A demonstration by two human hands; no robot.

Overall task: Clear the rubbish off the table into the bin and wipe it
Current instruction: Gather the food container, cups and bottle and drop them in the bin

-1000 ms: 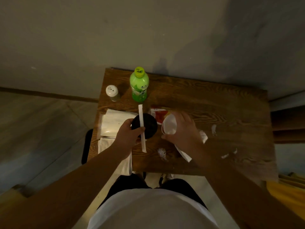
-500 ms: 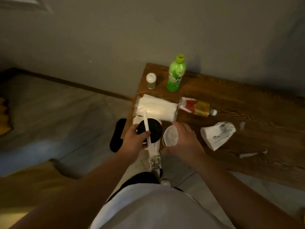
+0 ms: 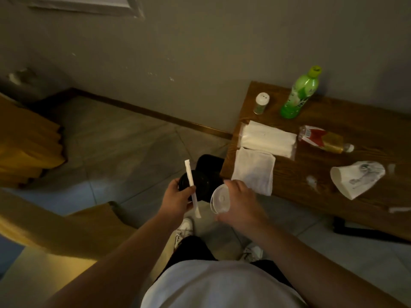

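Note:
My left hand [image 3: 176, 197] grips a round black cup [image 3: 203, 185] and a white wrapped straw [image 3: 191, 185] pinned across it. My right hand [image 3: 241, 204] holds a clear plastic lid [image 3: 220, 200]. Both hands hover off the left end of the wooden table [image 3: 333, 121], just over a black bin [image 3: 211, 162] on the floor. On the table lie a crushed white paper cup [image 3: 355, 181], a tipped red-labelled bottle [image 3: 322, 141], small white scraps [image 3: 311, 182] and a white cloth [image 3: 254, 170].
A green bottle [image 3: 300, 94] and a white-capped shaker [image 3: 261, 103] stand at the table's back left. A pack of tissues [image 3: 269, 138] lies by the cloth. Yellow cushions [image 3: 24, 141] sit on the left, a grey wall behind, my feet below.
Both hands carried the black cup, straw and clear lid leftward off the table to above the bin. The view swung left, so the table now sits on the right.

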